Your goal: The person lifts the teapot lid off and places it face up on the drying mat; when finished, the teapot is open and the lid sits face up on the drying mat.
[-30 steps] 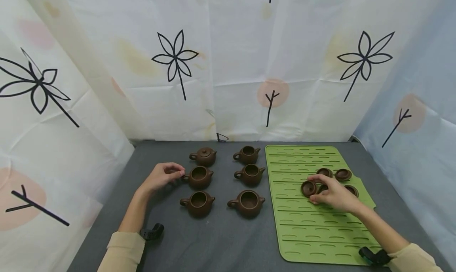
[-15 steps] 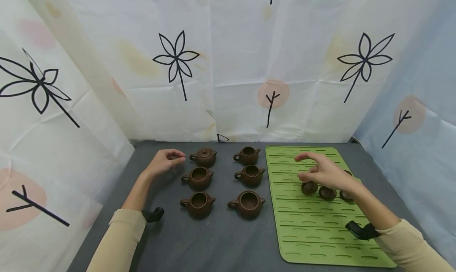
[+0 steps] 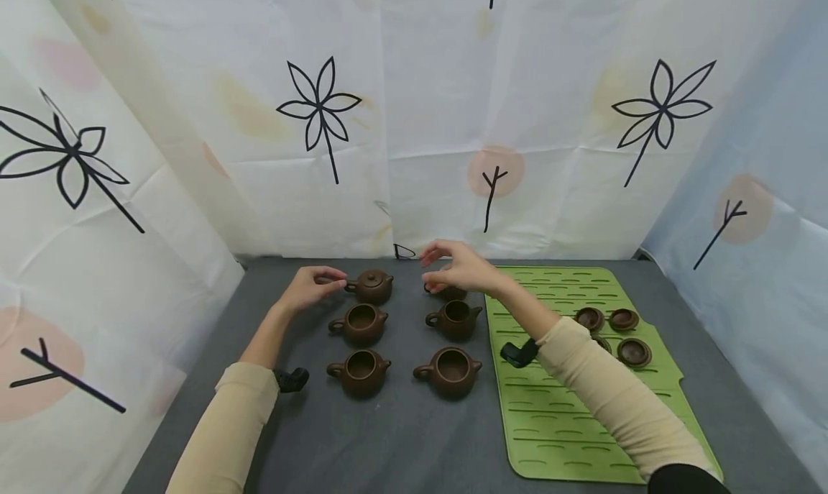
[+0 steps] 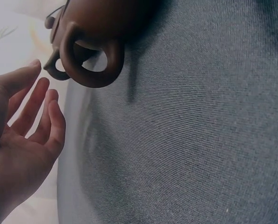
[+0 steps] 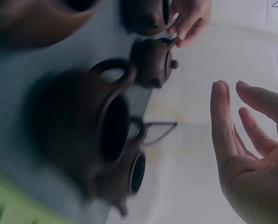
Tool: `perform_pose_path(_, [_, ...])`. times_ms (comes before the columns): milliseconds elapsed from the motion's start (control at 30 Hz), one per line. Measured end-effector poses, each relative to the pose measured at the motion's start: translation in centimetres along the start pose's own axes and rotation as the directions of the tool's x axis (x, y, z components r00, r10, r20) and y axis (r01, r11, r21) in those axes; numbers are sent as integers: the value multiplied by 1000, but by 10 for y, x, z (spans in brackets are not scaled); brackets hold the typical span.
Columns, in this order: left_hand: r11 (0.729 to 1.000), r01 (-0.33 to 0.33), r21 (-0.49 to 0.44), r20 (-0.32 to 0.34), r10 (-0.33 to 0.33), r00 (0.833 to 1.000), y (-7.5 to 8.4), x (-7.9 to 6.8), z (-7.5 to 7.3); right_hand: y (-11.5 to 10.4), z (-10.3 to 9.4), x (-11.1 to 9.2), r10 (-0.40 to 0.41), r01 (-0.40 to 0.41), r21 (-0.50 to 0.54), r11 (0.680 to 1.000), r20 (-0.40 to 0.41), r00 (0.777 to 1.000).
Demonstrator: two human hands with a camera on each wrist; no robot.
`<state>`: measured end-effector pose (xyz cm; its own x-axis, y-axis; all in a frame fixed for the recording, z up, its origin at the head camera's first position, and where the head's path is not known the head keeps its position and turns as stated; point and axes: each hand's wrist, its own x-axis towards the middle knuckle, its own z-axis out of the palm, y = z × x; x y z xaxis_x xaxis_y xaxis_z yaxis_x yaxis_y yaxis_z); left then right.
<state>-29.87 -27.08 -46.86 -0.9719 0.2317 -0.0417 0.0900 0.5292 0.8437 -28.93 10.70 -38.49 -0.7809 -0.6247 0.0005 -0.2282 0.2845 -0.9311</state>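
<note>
In the head view my left hand (image 3: 317, 287) reaches the handle of the lidded brown teapot (image 3: 373, 286) at the back left. Its fingers look loosely bent in the left wrist view, thumb tip close by the handle. My right hand (image 3: 458, 267) hovers over the back right teapot (image 3: 455, 293) and partly hides it. Nothing shows between its thumb and fingers in the right wrist view. Other lidless teapots stand in front: middle left (image 3: 362, 328), front left (image 3: 360, 380), middle right (image 3: 456, 325) and front right (image 3: 451, 380).
A green ridged mat (image 3: 582, 429) lies on the right of the grey cloth-covered table (image 3: 401, 444). Several small brown lids rest on it, such as one lid (image 3: 634, 352) near its right side; the right sleeve (image 3: 614, 386) crosses above. A patterned curtain (image 3: 427, 120) hangs behind.
My left hand has shifted from the middle left teapot's handle back to the lidded teapot's. My right hand has let go of a lid on the mat and swung left over the back right teapot.
</note>
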Motion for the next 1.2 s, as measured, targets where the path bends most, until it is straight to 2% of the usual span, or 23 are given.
perform_pose_path(233, [1000, 1, -11, 4, -1, 1000, -2, 3, 1, -4, 31, 60, 60, -60, 52, 997, 9, 998])
perform_pose_path(467, [1000, 9, -9, -29, -10, 1000, -7, 3, 0, 2, 67, 94, 149, -150, 102, 983, 16, 989])
perform_pose_path(667, [1000, 5, -18, -34, -6, 999, -10, 3, 4, 12, 86, 101, 209, -202, 120, 972, -49, 977])
perform_pose_path(933, [995, 60, -84, -37, -64, 997, -11, 6, 11, 22, 92, 101, 239, -223, 119, 968, -147, 960])
perform_pose_path(1200, [990, 89, -113, -32, -93, 995, -12, 6, 14, 23, 99, 103, 225, -225, 24, 974, -206, 952])
